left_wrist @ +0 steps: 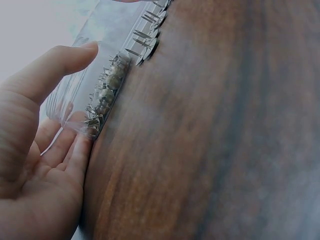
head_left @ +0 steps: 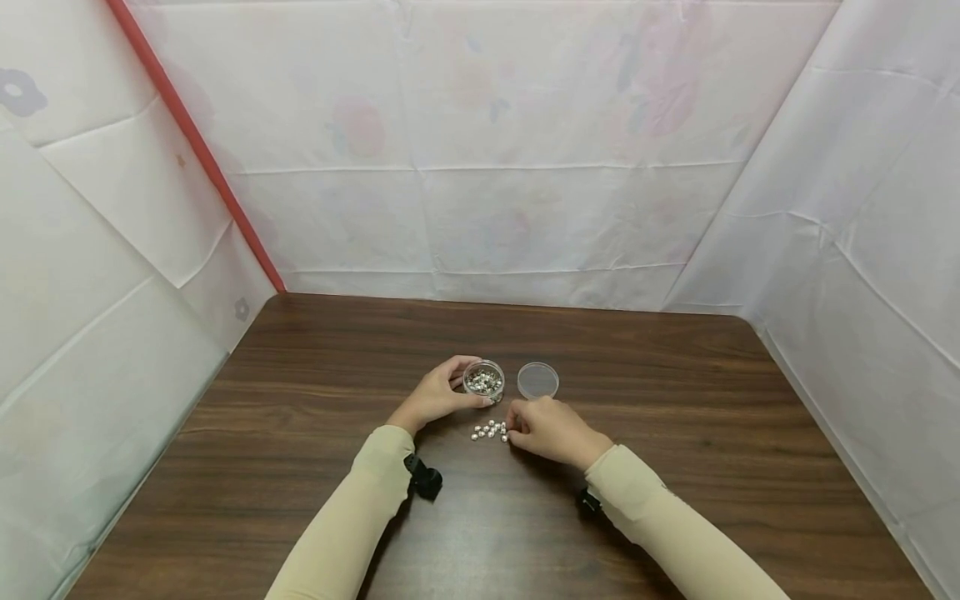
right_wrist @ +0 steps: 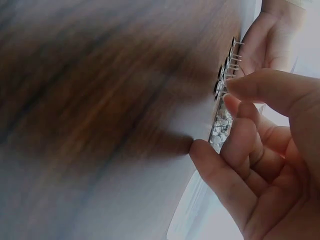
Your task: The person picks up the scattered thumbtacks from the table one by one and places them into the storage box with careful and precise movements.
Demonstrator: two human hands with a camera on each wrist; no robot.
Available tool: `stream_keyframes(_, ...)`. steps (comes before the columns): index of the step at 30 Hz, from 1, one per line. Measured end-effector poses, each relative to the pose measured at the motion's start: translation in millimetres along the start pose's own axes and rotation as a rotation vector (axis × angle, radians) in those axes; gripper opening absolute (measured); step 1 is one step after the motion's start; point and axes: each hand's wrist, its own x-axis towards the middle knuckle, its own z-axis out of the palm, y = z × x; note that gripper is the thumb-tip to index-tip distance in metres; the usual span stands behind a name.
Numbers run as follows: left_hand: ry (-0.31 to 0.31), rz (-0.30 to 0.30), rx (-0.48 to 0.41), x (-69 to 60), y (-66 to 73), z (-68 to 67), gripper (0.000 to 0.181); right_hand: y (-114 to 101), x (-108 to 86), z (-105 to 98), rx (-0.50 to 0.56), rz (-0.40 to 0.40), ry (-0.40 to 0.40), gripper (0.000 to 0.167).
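Left hand (head_left: 437, 393) gripping clear tub (head_left: 503, 382), right hand (head_left: 553, 430) curled beside loose thumbtacks (head_left: 491, 432), its hold unclear

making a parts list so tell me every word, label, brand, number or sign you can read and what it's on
There are none to read in any view.
Clear tub and lid: no lettering seen.
Loose tacks: no lettering seen.
White sheets: printed motifs, such as a flower, no letters.
Black wrist devices: too small to tell whether they carry marks.
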Motion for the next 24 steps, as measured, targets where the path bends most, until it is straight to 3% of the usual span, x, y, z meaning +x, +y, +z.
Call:
stream_keyframes(11, 0.002, -0.002, -0.013, 0.3, 1.1, 2.7, 0.074, 2, -0.9, 5, -0.049, 0.013, 0.018, 0.009)
stream_keyframes(19, -0.010, -0.001, -0.019, -18.2, 34.7, -0.6, 0.070, 3, -1.3, 6, -0.053, 0.020, 0.029, 0.009)
stream_keyframes(24, -0.011, -0.003, -0.022, -20.0, 36.5, -0.6, 0.069, 3, -2.0, 4, -0.019, 0.014, 0.040, 0.010)
